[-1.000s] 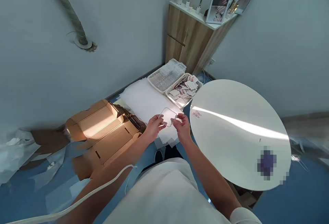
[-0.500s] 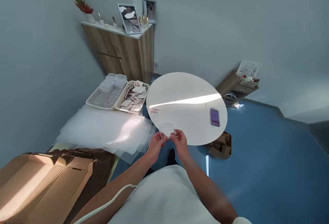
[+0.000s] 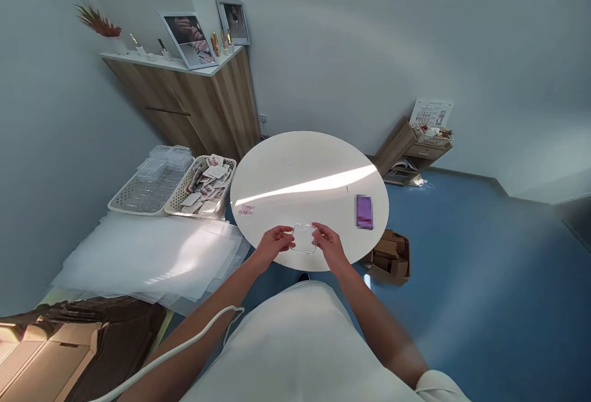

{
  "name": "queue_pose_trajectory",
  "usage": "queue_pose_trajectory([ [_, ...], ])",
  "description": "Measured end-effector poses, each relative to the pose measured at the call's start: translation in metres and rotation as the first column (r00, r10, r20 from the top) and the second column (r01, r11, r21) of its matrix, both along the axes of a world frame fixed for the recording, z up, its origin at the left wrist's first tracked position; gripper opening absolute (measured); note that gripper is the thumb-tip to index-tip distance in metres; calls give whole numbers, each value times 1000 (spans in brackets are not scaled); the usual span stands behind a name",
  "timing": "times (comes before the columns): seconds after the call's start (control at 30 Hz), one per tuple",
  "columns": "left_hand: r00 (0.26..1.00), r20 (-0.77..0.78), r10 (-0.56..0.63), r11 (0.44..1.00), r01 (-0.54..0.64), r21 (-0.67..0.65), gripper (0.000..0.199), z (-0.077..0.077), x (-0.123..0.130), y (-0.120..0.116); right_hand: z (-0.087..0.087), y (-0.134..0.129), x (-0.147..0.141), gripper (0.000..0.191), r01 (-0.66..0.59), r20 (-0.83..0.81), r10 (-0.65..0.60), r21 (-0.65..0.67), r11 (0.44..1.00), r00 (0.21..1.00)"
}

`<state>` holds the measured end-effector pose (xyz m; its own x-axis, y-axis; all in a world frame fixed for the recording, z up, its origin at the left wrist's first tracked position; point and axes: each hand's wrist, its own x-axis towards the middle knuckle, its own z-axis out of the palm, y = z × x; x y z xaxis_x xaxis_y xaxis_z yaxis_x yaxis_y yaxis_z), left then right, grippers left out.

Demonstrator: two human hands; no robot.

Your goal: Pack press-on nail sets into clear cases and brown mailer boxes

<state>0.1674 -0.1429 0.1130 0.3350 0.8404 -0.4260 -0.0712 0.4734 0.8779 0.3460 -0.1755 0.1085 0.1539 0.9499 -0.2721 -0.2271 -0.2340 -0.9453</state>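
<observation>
- Two bare hands, the left hand [image 3: 274, 242] and the right hand [image 3: 329, 242], are set apart, their fingers closed on opposite sides of one clear plastic case [image 3: 304, 239].
- The case appears in front of the near part of a rounded white surface [image 3: 300, 157]; whether it touches the top cannot be told.
- A bright strip of light crosses the surface, with a small pink-printed card [image 3: 246, 210] near its left edge and a pixelated purple rectangle [image 3: 364, 212] towards its right.
- Just left of the surface sit two white baskets side by side: the farther-left basket [image 3: 138, 212] holds clear plastic boxes [image 3: 154, 183], the nearer basket [image 3: 194, 214] printed cards [image 3: 207, 189].
- Translucent white sheets [image 3: 148, 257] lie in front of them, then flattened brown cardboard [image 3: 60, 356] at lower left.
- An open carton [image 3: 390, 260] stands on the blue floor [image 3: 471, 291] beside the surface.
- Behind, a wood-grain cabinet [image 3: 180, 103] bears picture frames, small bottles and a reddish plant [image 3: 99, 21]; a low shelf unit [image 3: 397, 146] stands against the pale wall [image 3: 351, 63].
</observation>
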Motion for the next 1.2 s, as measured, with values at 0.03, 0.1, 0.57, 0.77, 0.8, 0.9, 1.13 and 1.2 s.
queue_pose_trajectory([
  [0.03,1000,-10,-11,1000,11,8,42,-1,4,3,-1,5,6,38,-23,11,23,-3,1000,1000],
  [0.1,1000,-21,-4,1000,4,11,40,-3,14,7,-4,14,17,39,-60,39,61,-17,998,997],
  [0.57,986,-158,-59,997,66,41,38,-20,60,39,-29,31,60,48,-35,-13,34,-76,996,999],
  [0.77,974,-182,-134,983,154,99,51,-29,56,62,-29,38,62,65,-84,1,85,-74,994,996],
  [0.8,971,-181,-159,976,181,117,59,-29,54,65,-27,40,62,62,-91,33,94,-76,993,995],
  [0.9,946,-177,-272,932,305,194,82,-30,47,71,-23,49,61,57,-135,133,148,-96,986,980],
  [1.13,893,-260,-367,826,441,351,77,-40,45,82,-21,53,57,59,-108,271,138,-125,986,953],
  [1.2,893,-248,-376,818,446,363,75,-42,46,84,-20,50,56,68,-134,278,164,-124,983,947],
])
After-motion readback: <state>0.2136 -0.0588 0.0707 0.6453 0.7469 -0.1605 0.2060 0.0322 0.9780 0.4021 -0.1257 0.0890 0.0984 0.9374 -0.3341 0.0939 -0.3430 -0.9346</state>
